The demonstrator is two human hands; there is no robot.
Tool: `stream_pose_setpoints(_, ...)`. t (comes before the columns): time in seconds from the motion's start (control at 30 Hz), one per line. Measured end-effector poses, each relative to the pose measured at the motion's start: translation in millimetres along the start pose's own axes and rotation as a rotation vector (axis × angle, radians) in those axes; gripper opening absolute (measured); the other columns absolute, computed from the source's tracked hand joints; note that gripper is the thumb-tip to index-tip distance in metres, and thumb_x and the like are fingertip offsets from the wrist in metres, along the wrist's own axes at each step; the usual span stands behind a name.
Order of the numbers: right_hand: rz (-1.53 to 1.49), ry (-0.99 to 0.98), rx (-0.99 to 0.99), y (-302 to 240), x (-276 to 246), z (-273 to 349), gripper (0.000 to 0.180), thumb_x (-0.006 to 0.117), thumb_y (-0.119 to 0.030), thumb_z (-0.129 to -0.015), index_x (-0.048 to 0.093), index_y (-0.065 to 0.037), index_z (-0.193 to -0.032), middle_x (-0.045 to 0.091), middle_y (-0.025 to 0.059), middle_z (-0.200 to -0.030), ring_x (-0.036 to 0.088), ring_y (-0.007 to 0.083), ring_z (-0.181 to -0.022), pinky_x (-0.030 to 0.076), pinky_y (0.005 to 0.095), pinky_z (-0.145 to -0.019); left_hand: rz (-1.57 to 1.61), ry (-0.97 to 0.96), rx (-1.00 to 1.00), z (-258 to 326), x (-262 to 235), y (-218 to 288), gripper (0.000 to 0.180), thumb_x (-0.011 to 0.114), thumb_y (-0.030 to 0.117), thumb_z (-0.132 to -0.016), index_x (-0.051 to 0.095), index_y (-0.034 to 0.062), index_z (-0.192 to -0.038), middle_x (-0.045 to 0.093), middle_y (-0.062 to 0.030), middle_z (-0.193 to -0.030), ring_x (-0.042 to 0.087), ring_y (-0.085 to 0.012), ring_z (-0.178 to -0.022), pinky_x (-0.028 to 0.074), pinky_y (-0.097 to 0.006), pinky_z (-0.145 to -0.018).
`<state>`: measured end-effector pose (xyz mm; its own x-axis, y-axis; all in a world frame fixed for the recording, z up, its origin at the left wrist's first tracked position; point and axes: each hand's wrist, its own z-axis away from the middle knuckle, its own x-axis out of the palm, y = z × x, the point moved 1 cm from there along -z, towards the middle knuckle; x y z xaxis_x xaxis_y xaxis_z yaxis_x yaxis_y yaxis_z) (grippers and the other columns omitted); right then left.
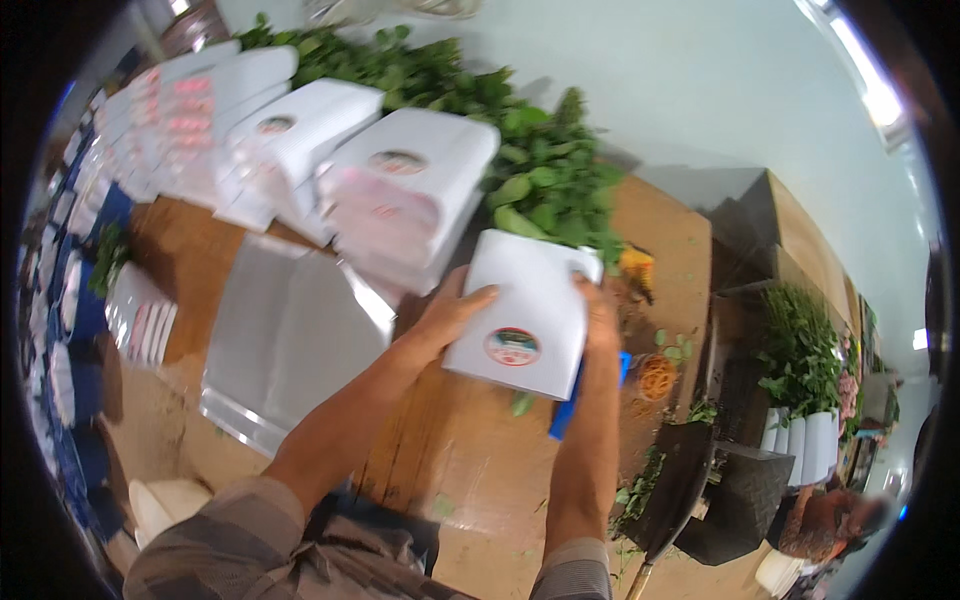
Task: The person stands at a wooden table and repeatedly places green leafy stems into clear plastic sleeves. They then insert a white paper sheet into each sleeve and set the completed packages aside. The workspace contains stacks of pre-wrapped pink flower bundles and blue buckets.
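Observation:
Between my two hands is a white wrapped bundle [525,290] with an oval red-edged label near its lower end. My left hand [455,312] grips its left side, thumb laid over the top face. On the right edge my right hand [597,305] closes with its thumb near the upper corner. The fingers underneath are hidden on both sides. Green leafy stems [545,180] lie just beyond the bundle; I cannot tell whether they belong to it. A blue flat-edged object [563,418] shows partly beneath, by my right forearm.
Similar white wrapped bundles [410,150] stand in a row at the far left. Clear plastic sleeves [290,330] lie on the wooden table [480,440] left of my arms. Rubber bands [656,378] and a yellow-black object [637,270] sit right. Beyond are a dark bin [735,500] and a person [825,525].

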<state>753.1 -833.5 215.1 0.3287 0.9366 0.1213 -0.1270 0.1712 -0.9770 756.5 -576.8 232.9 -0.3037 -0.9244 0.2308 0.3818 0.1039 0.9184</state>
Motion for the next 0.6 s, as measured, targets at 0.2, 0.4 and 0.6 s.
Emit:
stream_pose_setpoints(0.2, 0.089, 0.282, -0.030, -44.8, 36.6, 158.4, 0.097, 0.077, -0.035, -0.072, 0.034, -0.002, -0.152, 0.049, 0.0263, -0.138, 0.051, 0.0374, -0.124, 0.039, 0.0478, -0.106, -0.094, -0.125, 0.092, 116.5, -32.4, 25.8, 0.084, 0.078, 0.035, -0.083, 0.035, -0.0043, -0.144, 0.053, -0.0197, -0.131, 0.053, -0.0274, -0.121, 0.041, -0.040, -0.104)
stream_pose_setpoints(0.4, -0.063, 0.480, -0.212, -52.9, 123.3, 424.8, 0.063, 0.045, -0.041, -0.100, 0.038, -0.001, -0.148, 0.041, 0.0226, -0.150, 0.040, 0.0360, -0.139, 0.033, 0.0467, -0.115, 0.086, -0.684, 0.051, 266.8, -92.8, 48.6, 0.085, 0.067, 0.026, -0.091, 0.017, 0.0062, -0.156, 0.037, -0.0209, -0.152, 0.045, -0.0311, -0.134, 0.037, -0.041, -0.110)
stream_pose_setpoints(0.6, 0.300, 0.790, -0.096, -35.6, 235.3, 599.0, 0.061, 0.041, -0.042, -0.103, 0.039, -0.002, -0.149, 0.037, 0.0230, -0.153, 0.034, 0.0360, -0.142, 0.026, 0.0467, -0.118, 0.098, -1.074, 0.116, 351.7, -140.6, 28.6, 0.076, 0.052, 0.027, -0.098, 0.011, 0.0146, -0.160, 0.019, -0.0178, -0.163, 0.029, -0.0307, -0.146, 0.026, -0.040, -0.119)
